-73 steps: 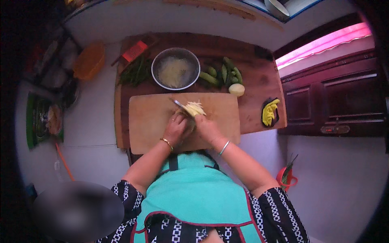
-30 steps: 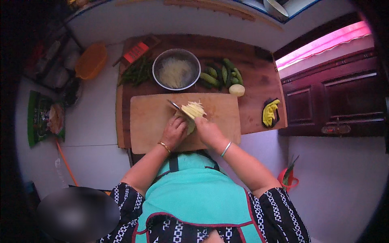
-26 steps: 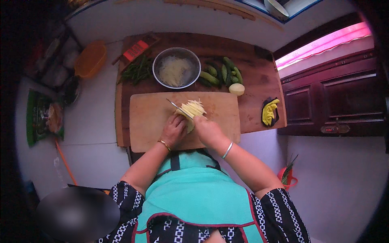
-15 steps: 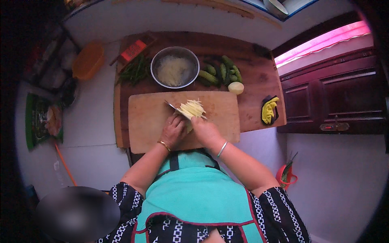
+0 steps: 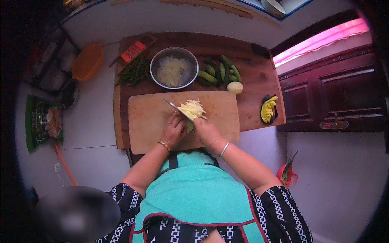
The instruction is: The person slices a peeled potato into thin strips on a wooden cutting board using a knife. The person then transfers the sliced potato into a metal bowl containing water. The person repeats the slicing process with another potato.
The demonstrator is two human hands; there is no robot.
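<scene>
A wooden cutting board (image 5: 142,117) lies before me with a heap of pale yellow potato strips (image 5: 192,108) on it. Just this side of the heap, my left hand (image 5: 173,131) has its fingers curled down over a piece of potato (image 5: 189,127), mostly hidden by the hand and blade. My right hand (image 5: 207,133) is closed round the handle of a kitchen knife (image 5: 172,104). Its blade slants up to the left between the strips and my left fingertips. Beyond the board stands a metal bowl (image 5: 174,69) holding more pale strips.
Several green cucumbers (image 5: 229,69) and a peeled potato (image 5: 235,87) sit right of the bowl. Left of it are green peppers or beans (image 5: 134,72) and a red-labelled grater-like tool (image 5: 133,52). A yellow-and-black cloth (image 5: 269,109) rests by the table's right edge.
The knife and my right hand have shifted very slightly. My left hand stays over the potato piece, and the heap of strips looks nearly the same.
</scene>
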